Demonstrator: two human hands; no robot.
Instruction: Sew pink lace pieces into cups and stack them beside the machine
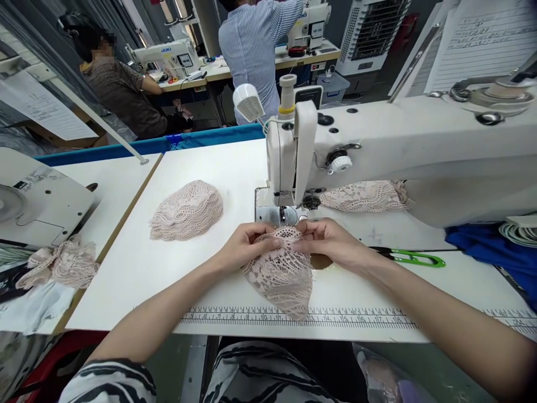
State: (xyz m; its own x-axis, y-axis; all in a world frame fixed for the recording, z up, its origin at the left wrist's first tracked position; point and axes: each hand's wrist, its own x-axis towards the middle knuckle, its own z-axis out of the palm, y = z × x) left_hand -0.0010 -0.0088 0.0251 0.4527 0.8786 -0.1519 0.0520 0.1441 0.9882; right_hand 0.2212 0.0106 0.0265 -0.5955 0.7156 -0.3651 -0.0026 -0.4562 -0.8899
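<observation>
Two hands — left [255, 244] and right [321, 240] — pinch the lace [279, 274] by the needle [283, 215], fingertips maybe nearly touching. More lace [188, 211] sits left on the desk [138, 268].

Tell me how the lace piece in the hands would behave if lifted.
The lace piece would probably flop, since its lower part drapes loosely below the hands. It looks light, being thin and full of openings. Those openings might also snag.

Head-worn view, forward and down, left hand [247, 245] and right hand [329, 240] close
</observation>
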